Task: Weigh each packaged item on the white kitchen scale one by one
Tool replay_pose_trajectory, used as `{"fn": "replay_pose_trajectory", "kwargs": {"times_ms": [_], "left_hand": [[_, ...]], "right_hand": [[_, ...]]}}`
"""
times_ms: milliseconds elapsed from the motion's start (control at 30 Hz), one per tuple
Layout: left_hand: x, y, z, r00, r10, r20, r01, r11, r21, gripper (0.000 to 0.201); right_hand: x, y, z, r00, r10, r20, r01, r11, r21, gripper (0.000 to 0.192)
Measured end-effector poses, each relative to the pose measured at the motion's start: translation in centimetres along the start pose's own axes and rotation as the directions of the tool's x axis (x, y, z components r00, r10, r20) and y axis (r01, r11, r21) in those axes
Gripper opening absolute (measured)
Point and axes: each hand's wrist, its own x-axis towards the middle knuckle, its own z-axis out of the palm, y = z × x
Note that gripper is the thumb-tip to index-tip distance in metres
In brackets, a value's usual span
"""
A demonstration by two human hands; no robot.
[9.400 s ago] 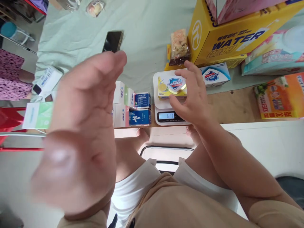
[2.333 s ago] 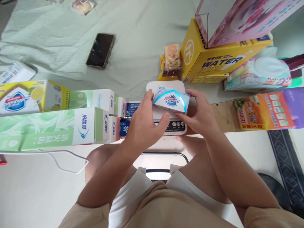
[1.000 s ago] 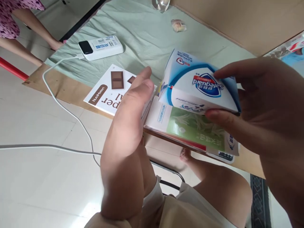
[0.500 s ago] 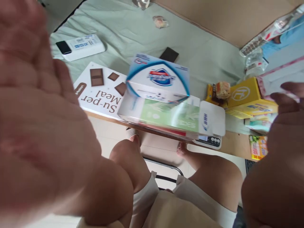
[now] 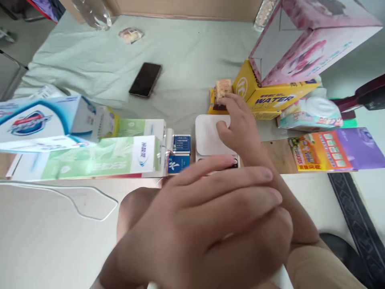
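Our right hand (image 5: 239,126) is stretched forward with its fingers loosely spread and grasping nothing. The thumb hangs over the white platform of the kitchen scale (image 5: 207,138), and the forefinger reaches the near edge of the snack packet (image 5: 221,89), though we cannot tell whether it touches. That packet lies just beyond the scale, on the pale green cloth (image 5: 186,56) and close against the foot of the yellow carton (image 5: 272,98). Our left hand (image 5: 210,228) fills the foreground, blurred, back up and fingers straight and together, with nothing in it that we can see. To our eye, a clean pick here wants the fingers closing on the packet's long sides without crushing what is inside. The wrist should stay clear of the scale so nothing presses on the platform. As for writing, the yellow carton reads "WATER" in blue, with a round white logo on its end. A pink box (image 5: 303,44) sits on top of it, its print unreadable. Left of the scale stand two small blue boxes (image 5: 181,154) and long green-and-white cartons (image 5: 99,162) with characters too small for us. Upon those cartons lies a blue-and-white soap box (image 5: 39,120), its shield logo smeared by blur. An orange and purple packet (image 5: 327,150) lies at the right, and a dark phone (image 5: 145,79) lies face up on the cloth.
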Motion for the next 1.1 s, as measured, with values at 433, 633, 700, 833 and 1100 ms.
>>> {"fn": "replay_pose_trajectory", "kwargs": {"times_ms": [433, 633, 700, 833, 1100], "left_hand": [[3.3, -7.1, 4.6, 0.994, 0.05, 0.095, -0.052, 0.999, 0.017, 0.019], [2.5, -7.9, 3.5, 0.998, -0.015, 0.06, 0.015, 1.0, -0.008, 0.02], [2.3, -7.6, 3.3, 0.996, -0.031, 0.08, 0.033, 0.999, -0.013, 0.021], [1.9, -6.9, 3.2, 0.995, -0.018, 0.099, 0.022, 0.999, -0.039, 0.021], [1.9, -7.2, 3.8, 0.998, -0.01, 0.058, 0.012, 0.999, -0.04, 0.018]], "right_hand": [[2.4, -1.3, 3.5, 0.959, 0.196, 0.203, -0.092, 0.898, -0.431, 0.063], [1.8, -1.8, 3.7, 0.962, 0.171, 0.211, -0.035, 0.85, -0.526, 0.049], [1.7, -1.9, 3.6, 0.96, 0.17, 0.221, -0.024, 0.84, -0.542, 0.05], [1.6, -1.7, 3.6, 0.959, 0.18, 0.22, -0.029, 0.832, -0.553, 0.049], [1.9, -0.9, 2.7, 0.982, 0.069, 0.175, 0.023, 0.881, -0.473, 0.038]]}}
